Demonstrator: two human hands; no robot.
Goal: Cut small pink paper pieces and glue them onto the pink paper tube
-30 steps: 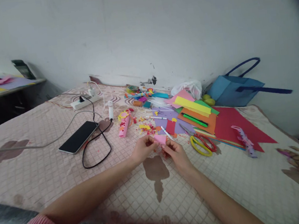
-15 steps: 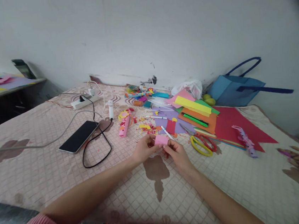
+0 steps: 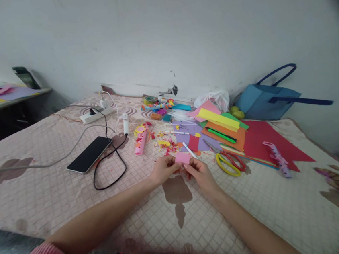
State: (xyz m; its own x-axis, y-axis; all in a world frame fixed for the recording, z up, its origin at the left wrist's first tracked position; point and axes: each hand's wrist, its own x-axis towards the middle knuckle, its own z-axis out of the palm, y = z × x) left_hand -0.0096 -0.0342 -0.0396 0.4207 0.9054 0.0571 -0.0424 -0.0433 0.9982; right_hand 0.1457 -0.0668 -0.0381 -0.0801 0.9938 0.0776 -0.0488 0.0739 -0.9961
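Note:
A small pink paper piece (image 3: 182, 158) is held between both hands over the quilted tablecloth (image 3: 150, 230). My left hand (image 3: 164, 169) pinches its left edge, fingers closed. On the right edge, the thumb and fingers of my right hand (image 3: 200, 173) are closed on the same paper. Just beyond lie a white pen (image 3: 189, 150) and many small red and yellow paper scraps (image 3: 167, 144). Yellow-and-red-handled scissors (image 3: 228, 165) rest right of my right hand. A pink paper roll with a yellow flower (image 3: 140, 140) lies to the left.
A black tablet (image 3: 89, 154), a black cable and a power strip (image 3: 96, 115) are on the left. Coloured sheets (image 3: 268, 143), a purple paper roll (image 3: 278, 159) and a blue bag (image 3: 266, 100) occupy the right. A wall (image 3: 148, 36) stands behind.

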